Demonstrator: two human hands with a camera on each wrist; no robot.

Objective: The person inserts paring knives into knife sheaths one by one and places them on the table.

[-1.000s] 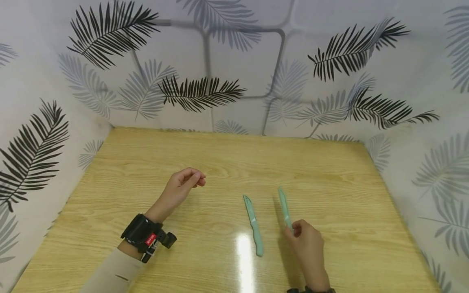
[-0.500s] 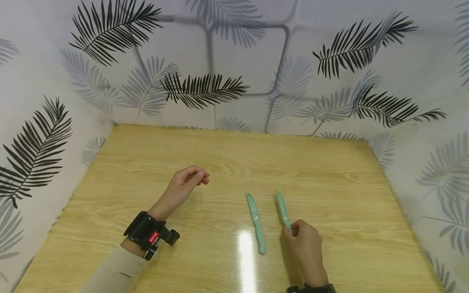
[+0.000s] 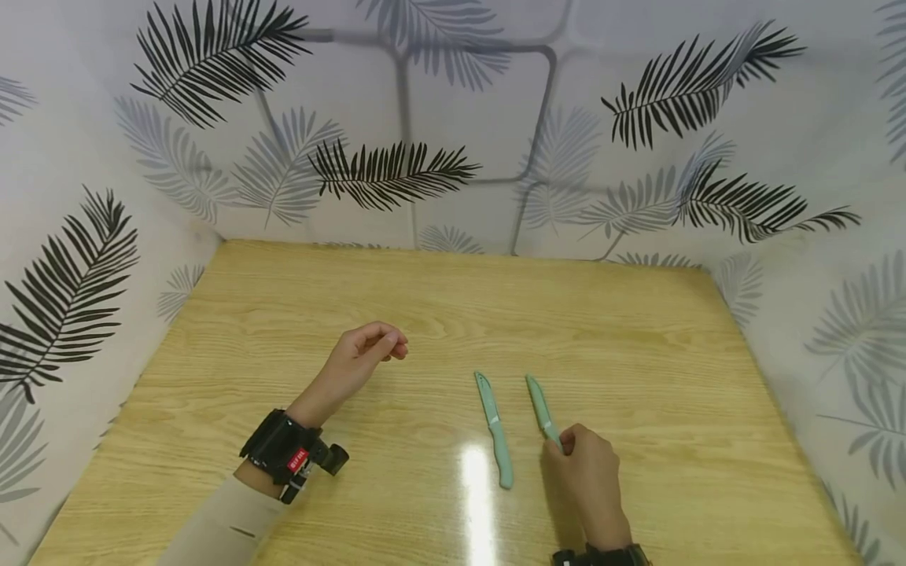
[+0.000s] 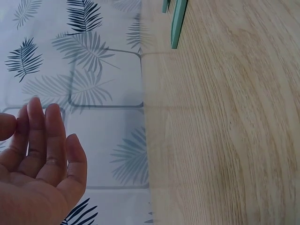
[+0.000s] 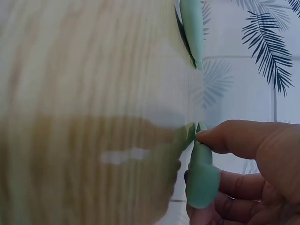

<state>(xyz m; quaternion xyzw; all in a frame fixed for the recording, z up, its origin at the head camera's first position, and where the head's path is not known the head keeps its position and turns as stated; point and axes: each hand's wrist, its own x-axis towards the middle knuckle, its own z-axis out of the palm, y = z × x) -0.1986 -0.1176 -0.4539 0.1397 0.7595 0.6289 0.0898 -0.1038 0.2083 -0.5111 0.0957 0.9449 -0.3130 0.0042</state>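
Observation:
Two mint-green knives, each with a green cover on its blade, are near the middle of the table. My right hand [image 3: 589, 475] pinches one knife [image 3: 541, 406] around its handle between thumb and fingers; part of that handle is hidden in the head view. In the right wrist view the held knife's handle [image 5: 203, 180] shows its rounded end below the thumb. The other knife [image 3: 495, 432] lies to its left on the table, untouched. My left hand [image 3: 357, 360] hovers farther left, holding nothing, with its fingers loosely bent, as the left wrist view also shows.
The wood-grain table [image 3: 425, 299] extends around both knives. Behind it and at its sides hangs a pale cloth [image 3: 467, 126] with a leaf print. A bright reflection lies on the tabletop near the front. The left wrist carries a black strap with a camera [image 3: 283, 448].
The covered tip of the held knife has come down and swung left towards the other knife. My right hand has shifted slightly left; the left hand has hardly moved.

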